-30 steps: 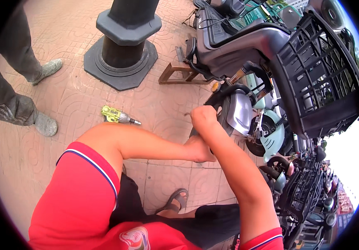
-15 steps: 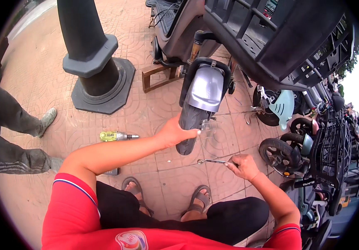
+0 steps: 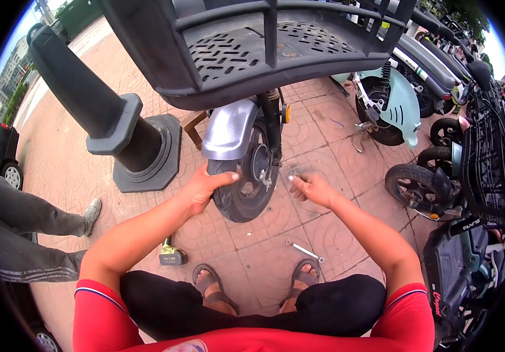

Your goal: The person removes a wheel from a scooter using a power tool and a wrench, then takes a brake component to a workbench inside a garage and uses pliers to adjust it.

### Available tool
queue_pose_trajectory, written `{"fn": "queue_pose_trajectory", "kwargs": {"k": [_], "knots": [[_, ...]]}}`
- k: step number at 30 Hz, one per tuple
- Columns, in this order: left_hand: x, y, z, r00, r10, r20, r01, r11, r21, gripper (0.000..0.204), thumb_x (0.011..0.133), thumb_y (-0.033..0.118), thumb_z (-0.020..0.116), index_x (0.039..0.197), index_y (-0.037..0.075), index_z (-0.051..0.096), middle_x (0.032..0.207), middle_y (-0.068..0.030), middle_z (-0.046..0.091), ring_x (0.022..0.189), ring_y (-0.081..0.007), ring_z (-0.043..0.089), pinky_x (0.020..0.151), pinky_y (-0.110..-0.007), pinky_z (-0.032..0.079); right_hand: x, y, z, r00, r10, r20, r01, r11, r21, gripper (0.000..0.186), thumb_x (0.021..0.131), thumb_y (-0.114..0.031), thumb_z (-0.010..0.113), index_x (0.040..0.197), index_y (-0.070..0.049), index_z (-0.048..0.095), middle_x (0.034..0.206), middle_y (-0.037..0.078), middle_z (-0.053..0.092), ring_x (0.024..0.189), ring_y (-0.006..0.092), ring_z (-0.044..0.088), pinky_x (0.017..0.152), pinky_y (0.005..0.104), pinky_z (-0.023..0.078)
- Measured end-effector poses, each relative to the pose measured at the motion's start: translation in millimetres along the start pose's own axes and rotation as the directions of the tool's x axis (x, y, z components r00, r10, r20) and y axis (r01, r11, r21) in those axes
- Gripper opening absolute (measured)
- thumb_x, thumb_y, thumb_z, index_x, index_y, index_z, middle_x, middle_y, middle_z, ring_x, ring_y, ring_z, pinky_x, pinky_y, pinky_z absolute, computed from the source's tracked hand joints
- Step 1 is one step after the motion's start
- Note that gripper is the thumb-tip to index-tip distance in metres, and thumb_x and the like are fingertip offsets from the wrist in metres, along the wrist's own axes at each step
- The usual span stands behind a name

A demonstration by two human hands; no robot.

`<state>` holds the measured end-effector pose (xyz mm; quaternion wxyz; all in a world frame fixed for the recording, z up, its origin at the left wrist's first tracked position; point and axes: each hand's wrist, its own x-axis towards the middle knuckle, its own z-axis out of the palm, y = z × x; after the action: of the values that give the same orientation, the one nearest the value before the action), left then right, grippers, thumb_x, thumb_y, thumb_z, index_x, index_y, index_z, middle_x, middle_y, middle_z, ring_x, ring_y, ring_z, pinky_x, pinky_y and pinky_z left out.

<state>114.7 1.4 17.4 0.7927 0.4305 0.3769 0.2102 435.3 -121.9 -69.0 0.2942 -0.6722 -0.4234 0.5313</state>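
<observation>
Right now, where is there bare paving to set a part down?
Bare paving lies between the right hand and the parked black wheel, and between the front wheel and the wrench. Crowded: far right, among parked scooters, and beneath the basket.

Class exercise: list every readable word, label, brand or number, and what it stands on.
I won't copy wording, but lettering stands on:
dark scooter panel, lower right: red script
black bar above it: white letters
pale strip, parked scooter: small letters
power tool's battery: too small to read
red shirt's badge: cut off
</observation>
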Motion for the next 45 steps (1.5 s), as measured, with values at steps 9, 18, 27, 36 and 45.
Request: {"fn": "queue_pose_trajectory", "kwargs": {"k": [9, 18, 27, 36, 45], "knots": [[-2, 7, 20, 0.997, 0.009, -0.072, -0.011, 1.000, -0.018, 0.049, 0.089, 0.000, 0.075, 0.136, -0.002, 0.058, 0.124, -0.0133, 0.070, 0.117, -0.0253, 0.069, 0.106, -0.042, 0.057, 55, -42, 8, 0.998, 0.015, 0.054, -0.025, 0.982, 0.189, 0.042, 0.105, -0.035, 0.065, 0.094, 0.004, 0.072, 0.078, 0.009, 0.071, 0.063, 0.0167, 0.068, 0.055, 0.0288, 0.055], [2, 16, 38, 0.989, 0.052, -0.138, -0.051, 0.999, 0.007, 0.049, 0.086, -0.001, 0.072, 0.133, -0.004, 0.061, 0.119, -0.0147, 0.073, 0.112, -0.0252, 0.071, 0.103, -0.042, 0.058, 5, -36, -55, 0.994, 0.110, -0.005, -0.108, 0.982, 0.157, 0.036, 0.102, -0.032, 0.068, 0.087, 0.001, 0.071, 0.069, 0.003, 0.065, 0.056, 0.0120, 0.060, 0.050, 0.0290, 0.045], [0, 13, 39, 0.992, 0.021, -0.122, -0.018, 1.000, 0.023, 0.051, 0.087, -0.001, 0.078, 0.134, -0.002, 0.059, 0.116, -0.0098, 0.072, 0.105, -0.0196, 0.071, 0.100, -0.036, 0.057, -76, 51, -108, 0.939, 0.121, -0.320, -0.039, 0.967, 0.253, 0.027, 0.102, -0.023, 0.070, 0.105, 0.004, 0.074, 0.087, 0.010, 0.076, 0.072, 0.0144, 0.072, 0.060, 0.0271, 0.055], [7, -25, 55, 0.975, -0.093, -0.201, 0.102, 0.994, 0.037, 0.044, 0.088, 0.003, 0.080, 0.126, -0.004, 0.061, 0.111, -0.0115, 0.072, 0.098, -0.0212, 0.073, 0.089, -0.037, 0.062, -55, 215, 15, 0.864, 0.477, -0.162, -0.312, 0.760, 0.570, 0.022, 0.100, -0.018, 0.073, 0.103, 0.004, 0.072, 0.091, 0.011, 0.076, 0.074, 0.0178, 0.073, 0.065, 0.0308, 0.060], [11, -36, 52, 0.971, -0.138, -0.196, 0.139, 0.990, -0.012, 0.044, 0.088, 0.006, 0.080, 0.126, -0.006, 0.060, 0.112, -0.0131, 0.073, 0.097, -0.0228, 0.073, 0.089, -0.038, 0.063, -26, 291, 20, 0.872, 0.460, -0.167, -0.336, 0.811, 0.478, 0.020, 0.099, -0.015, 0.073, 0.104, 0.004, 0.070, 0.092, 0.013, 0.076, 0.077, 0.0221, 0.075, 0.064, 0.0357, 0.062]]}}
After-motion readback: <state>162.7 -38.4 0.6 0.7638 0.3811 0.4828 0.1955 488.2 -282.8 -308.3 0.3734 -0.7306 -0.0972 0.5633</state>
